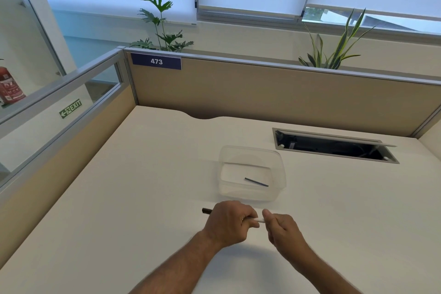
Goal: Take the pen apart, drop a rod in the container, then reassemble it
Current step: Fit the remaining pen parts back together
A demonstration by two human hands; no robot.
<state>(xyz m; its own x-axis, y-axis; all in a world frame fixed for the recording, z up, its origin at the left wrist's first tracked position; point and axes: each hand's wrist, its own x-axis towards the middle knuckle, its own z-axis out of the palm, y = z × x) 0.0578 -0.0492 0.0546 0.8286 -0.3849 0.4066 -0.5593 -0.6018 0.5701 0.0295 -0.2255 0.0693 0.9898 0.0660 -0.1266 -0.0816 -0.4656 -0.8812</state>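
with one rod (pixel 256 182) already in the container (pixel 252 150) at 12 o'clock, i fist my left hand (pixel 228 223) around the pen (pixel 259 219), my right hand (pixel 281 228) pinching its white end, and i'd twist gently, keeping both aligned.

Two signs I can read from here.
I read "473" in white on a blue plate (pixel 156 61) on the partition's top corner, and "EXIT" on a green sticker (pixel 70 108) on the left glass panel.

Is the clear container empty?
No, a thin dark rod lies on the bottom of the clear container on the desk.
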